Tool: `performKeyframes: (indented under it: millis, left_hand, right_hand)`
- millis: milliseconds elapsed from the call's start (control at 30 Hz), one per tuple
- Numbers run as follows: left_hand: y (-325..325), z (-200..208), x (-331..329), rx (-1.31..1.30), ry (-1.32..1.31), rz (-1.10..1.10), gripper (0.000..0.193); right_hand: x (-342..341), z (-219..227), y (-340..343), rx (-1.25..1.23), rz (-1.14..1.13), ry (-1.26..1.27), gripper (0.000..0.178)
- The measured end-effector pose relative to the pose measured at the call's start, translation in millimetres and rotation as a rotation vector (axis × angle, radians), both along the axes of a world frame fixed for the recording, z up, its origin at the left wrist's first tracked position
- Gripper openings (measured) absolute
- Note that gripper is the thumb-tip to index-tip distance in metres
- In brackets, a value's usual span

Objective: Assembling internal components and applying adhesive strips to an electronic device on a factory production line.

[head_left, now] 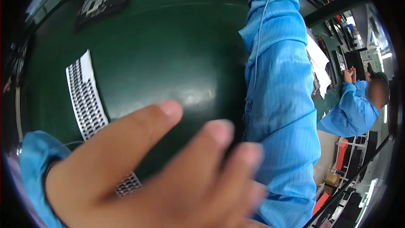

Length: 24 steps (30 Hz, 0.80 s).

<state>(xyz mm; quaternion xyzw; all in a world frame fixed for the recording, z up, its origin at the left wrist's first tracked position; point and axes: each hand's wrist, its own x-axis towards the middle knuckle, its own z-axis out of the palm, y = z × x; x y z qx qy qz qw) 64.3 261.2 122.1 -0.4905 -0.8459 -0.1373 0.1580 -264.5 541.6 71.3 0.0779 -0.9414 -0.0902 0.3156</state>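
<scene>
Left hand (160, 177) blurred, cut off below; its fingers (147, 120) hide the sticker sheet's (86, 97) lower stretch; right hand beyond the top edge.

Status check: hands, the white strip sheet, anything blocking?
Left hand open, raised close to camera, empty. Right hand out of view. White strip sheet flat on green table, partly hidden behind hand.

A long white sheet strip printed with rows of small black squares (86, 97) lies flat on the dark green work surface, at the left. It runs from the upper left toward the lower right. Its lower stretch is hidden behind a raised hand, and one gridded corner of it shows again below the thumb. It looks smooth and uncreased.
</scene>
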Motion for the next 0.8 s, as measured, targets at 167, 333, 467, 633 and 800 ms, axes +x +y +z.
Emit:
performKeyframes:
  millis: [167,333,467,633,800]
  left_hand:
    - [25.4,-65.3,-152.3,0.061,-0.229,-0.430,0.040]
    - [17.1,-128.3,-283.4,0.257,-0.575,0.393,0.065]
    - [50.4,-159.9,-351.5,0.478,-0.613,0.564,0.080]
    - [25.7,-163.7,-387.5,0.663,-0.570,0.722,0.077]
    - [-45.1,-151.8,-383.1,1.055,-0.452,0.737,0.060]
  right_hand:
    - [-55.3,-46.9,192.7,0.108,-0.181,-0.140,0.034]
    - [-43.0,-76.1,70.0,-0.102,-0.260,-0.404,0.030]
    - [-30.6,-74.4,50.3,-0.908,-0.501,-0.324,0.039]
    - [-26.2,-61.6,19.6,-1.048,-0.311,-0.364,0.036]
    - [-11.1,-37.5,-18.7,-0.702,0.316,-0.365,0.036]
